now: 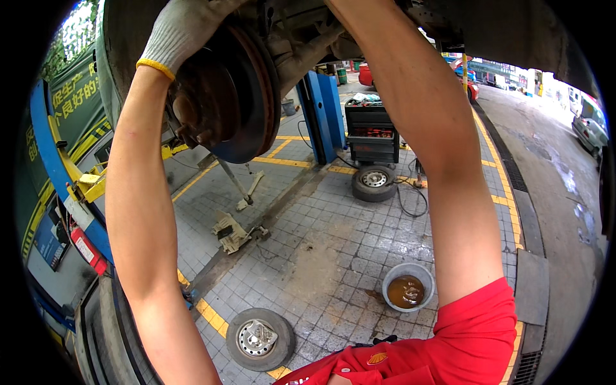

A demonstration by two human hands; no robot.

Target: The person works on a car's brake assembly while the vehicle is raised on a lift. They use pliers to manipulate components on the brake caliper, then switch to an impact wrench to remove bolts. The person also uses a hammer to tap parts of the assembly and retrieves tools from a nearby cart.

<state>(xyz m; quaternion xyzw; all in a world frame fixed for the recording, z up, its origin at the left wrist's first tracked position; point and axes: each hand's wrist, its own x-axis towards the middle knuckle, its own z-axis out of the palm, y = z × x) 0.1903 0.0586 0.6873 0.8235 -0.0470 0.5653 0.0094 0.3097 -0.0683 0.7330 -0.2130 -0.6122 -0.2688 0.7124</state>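
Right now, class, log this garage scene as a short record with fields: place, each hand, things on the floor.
Place: tiled floor under a raised car
Left hand: gloved, on top of the rusty brake disc
Right hand: hidden above the frame, arm raised
Floor: two wheels, basin of brown liquid
Behind: blue lift post, tool cart

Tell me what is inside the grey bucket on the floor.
The grey bucket holds murky brown liquid with something pale lying in it. The liquid hides the bucket's bottom and anything sunk deeper.
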